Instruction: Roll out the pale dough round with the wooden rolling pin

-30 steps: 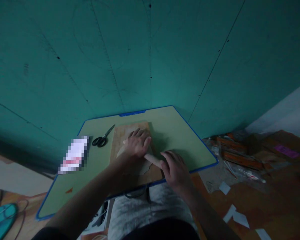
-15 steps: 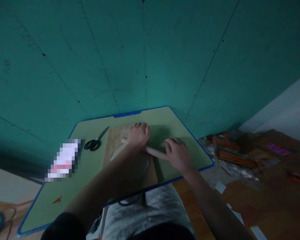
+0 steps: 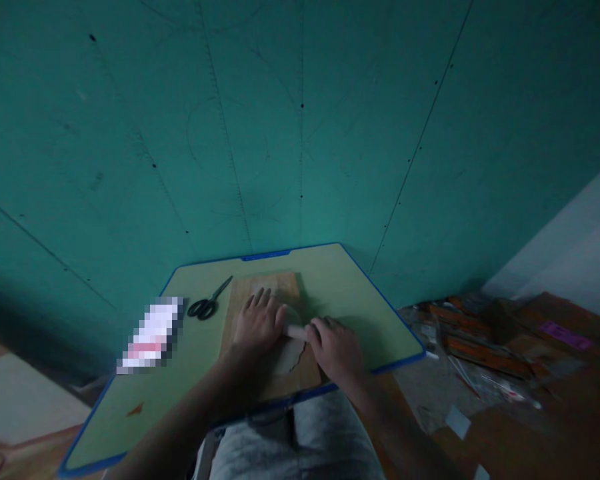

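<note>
A wooden board [image 3: 270, 279] lies on the small table [image 3: 350, 287] with the blue edge. On it is a thin, pale sheet of dough [image 3: 286, 360] with an uneven rim. Across the dough lies a pale rolling pin [image 3: 295, 331]. My left hand [image 3: 260, 323] rests over the pin's left part, palm down, fingers stretched forward and slightly apart. My right hand [image 3: 334, 347] has its fingers curled round the pin's right end. The left end of the pin is hidden under my left hand.
Black-handled scissors [image 3: 205, 305] lie left of the board, beside a blurred white and pink item [image 3: 153, 333]. A small orange-brown scrap [image 3: 135, 409] is near the front left. Behind the table stands a green wall [image 3: 280, 133]; bagged items [image 3: 480, 347] lie on the floor at right.
Both hands and the pin have come nearer to my body over the dough. My right hand has moved in closer to my left hand. The view has tilted up slightly.
</note>
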Motion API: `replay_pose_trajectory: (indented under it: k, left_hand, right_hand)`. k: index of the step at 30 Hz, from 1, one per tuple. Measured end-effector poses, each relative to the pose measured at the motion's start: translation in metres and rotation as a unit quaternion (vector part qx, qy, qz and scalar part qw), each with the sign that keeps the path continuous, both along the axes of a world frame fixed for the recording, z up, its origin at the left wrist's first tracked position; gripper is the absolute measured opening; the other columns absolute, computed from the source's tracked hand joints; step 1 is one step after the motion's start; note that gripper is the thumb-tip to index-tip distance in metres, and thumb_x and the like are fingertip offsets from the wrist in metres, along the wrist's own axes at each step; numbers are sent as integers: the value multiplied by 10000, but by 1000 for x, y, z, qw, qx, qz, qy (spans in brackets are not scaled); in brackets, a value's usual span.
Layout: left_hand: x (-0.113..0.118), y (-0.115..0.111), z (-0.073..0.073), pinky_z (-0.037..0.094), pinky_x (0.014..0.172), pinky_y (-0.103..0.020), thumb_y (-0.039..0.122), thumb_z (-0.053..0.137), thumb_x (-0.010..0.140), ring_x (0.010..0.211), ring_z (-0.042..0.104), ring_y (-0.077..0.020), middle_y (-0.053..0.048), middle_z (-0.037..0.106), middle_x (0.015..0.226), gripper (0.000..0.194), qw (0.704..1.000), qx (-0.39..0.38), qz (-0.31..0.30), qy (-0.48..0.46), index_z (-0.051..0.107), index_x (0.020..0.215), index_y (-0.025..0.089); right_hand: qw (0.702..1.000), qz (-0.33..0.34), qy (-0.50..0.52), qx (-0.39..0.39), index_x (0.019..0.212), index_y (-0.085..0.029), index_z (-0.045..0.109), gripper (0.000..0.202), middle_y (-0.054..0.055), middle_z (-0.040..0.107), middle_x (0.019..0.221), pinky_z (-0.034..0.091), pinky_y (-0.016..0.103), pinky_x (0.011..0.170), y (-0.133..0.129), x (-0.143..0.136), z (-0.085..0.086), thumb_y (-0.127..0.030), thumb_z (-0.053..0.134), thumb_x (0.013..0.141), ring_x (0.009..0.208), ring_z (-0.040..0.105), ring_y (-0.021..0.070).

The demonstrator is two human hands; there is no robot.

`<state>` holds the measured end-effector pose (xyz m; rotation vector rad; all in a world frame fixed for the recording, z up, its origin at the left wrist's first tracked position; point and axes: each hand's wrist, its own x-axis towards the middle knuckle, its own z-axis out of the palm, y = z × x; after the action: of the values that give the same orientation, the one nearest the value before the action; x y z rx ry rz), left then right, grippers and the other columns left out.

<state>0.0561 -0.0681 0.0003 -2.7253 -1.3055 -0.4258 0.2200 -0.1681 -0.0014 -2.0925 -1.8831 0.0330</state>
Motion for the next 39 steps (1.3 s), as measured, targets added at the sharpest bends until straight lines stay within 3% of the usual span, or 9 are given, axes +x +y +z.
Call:
replay_pose_trajectory:
  k: [3,6,13,22,30,34,37,39]
  left_hand:
    - [-24,4,-7,382,1114,-481,222,358,951,1328,495,-307,-149,622,1329,374,999,25,24,13,645,1186,172]
    - [-30,13,-9,394,1110,-459,215,368,937,1304,520,-291,-133,646,1298,378,998,32,35,31,654,1182,176]
    - [-10,30,-1,405,1061,-450,264,356,963,1274,526,-313,-136,661,1258,367,997,16,73,25,661,1139,160]
    - [8,62,7,450,936,-413,350,330,992,1142,577,-291,-139,658,1177,374,994,-38,99,13,627,1121,164]
    - [19,85,20,443,921,-387,346,267,1017,1118,576,-273,-159,648,1144,411,993,-56,102,35,600,1144,140]
    - [10,61,20,448,931,-446,313,286,1012,1128,575,-301,-168,652,1146,400,994,-50,82,52,604,1176,136]
    - [-4,20,11,393,1025,-519,320,389,992,1296,472,-344,-147,606,1299,342,997,-34,37,65,603,1241,225]
    - [-12,-12,3,348,1084,-565,336,434,977,1366,409,-377,-156,578,1356,345,998,19,13,51,600,1256,220]
  right_hand:
    - [1000,20,5,8,990,-234,654,272,46,697,981,405,263,694,10,-9,3,-351,410,1016,872,659,176]
    - [1000,17,-5,23,1011,-229,650,279,64,676,1028,424,280,767,24,-12,3,-358,402,1015,948,632,194]
    - [999,-26,-19,-1,1120,-213,644,290,109,659,1131,421,339,877,58,1,1,-325,415,984,1048,599,234]
    - [995,-64,-1,-70,1109,-203,653,291,114,656,1182,436,368,881,104,19,10,-280,452,914,1074,608,251]
    - [995,-92,-22,-40,1064,-179,668,277,117,681,1141,442,348,876,136,29,11,-255,447,915,1060,620,238]
    - [995,-81,-25,-48,1053,-190,672,259,105,687,1128,447,330,857,129,26,13,-266,467,914,1041,629,230]
    - [997,-59,-24,-52,1079,-196,661,268,106,674,1154,445,329,872,112,24,10,-254,450,924,1057,619,229]
    - [997,-41,-27,-58,1101,-193,651,281,117,659,1181,440,339,895,101,25,6,-246,429,936,1085,604,236]
